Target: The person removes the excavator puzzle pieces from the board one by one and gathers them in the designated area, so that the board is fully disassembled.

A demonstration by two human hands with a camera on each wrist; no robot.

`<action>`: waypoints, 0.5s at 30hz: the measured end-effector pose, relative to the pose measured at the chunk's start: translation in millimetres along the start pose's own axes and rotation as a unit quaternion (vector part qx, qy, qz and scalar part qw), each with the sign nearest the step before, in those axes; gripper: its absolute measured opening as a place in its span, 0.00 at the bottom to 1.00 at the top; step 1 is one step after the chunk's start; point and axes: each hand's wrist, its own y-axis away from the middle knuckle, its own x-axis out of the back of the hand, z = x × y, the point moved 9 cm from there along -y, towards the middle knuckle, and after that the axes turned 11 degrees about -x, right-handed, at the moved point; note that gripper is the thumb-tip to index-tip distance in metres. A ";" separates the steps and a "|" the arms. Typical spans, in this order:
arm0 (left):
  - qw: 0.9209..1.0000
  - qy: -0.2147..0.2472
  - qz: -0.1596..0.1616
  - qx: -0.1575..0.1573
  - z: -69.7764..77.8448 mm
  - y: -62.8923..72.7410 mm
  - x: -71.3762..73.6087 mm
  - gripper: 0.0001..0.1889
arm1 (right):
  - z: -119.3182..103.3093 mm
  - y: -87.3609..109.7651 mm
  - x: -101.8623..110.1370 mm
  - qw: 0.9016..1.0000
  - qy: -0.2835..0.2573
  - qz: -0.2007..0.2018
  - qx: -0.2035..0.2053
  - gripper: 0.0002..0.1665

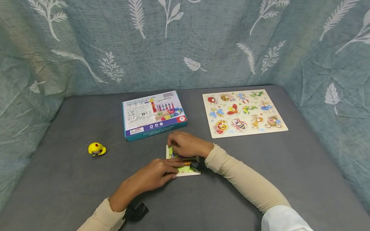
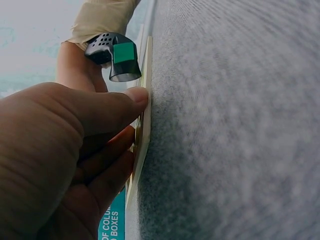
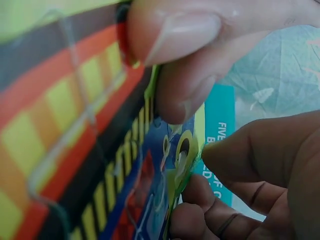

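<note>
A small jigsaw puzzle board [image 1: 189,173] with a pale rim lies on the dark tabletop, partly covered by both hands. My left hand [image 1: 157,173] rests on its left side, fingers extended over the picture and thumb at the near edge. In the right wrist view, left fingertips [image 3: 175,37] press the printed surface, striped orange, yellow and black. My right hand [image 1: 188,144] reaches over the board's far left part. Its thumb and fingers pinch a puzzle piece [image 3: 183,150] with a green edge and part of a cartoon figure, hidden partly by the fingers.
A beaded-column toy box [image 1: 154,115] lies just behind the board. An insect peg puzzle [image 1: 245,112] lies at the back right. A small yellow toy [image 1: 96,149] sits to the left. A leaf-patterned curtain [image 1: 185,48] hangs behind the table.
</note>
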 end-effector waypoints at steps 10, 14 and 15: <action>1.000 0.000 -0.001 0.005 -0.2 1.3 -0.1 0.12 | -1.4 0.2 1.5 1.000 -0.003 -0.008 0.004 0.07; 1.000 0.004 -0.002 0.007 0.1 1.6 0.1 0.12 | -2.3 1.2 3.3 1.000 -0.002 0.001 0.015 0.07; 1.000 0.005 -0.002 0.008 0.1 1.7 0.2 0.12 | -2.9 1.5 4.2 1.000 -0.004 0.003 0.018 0.07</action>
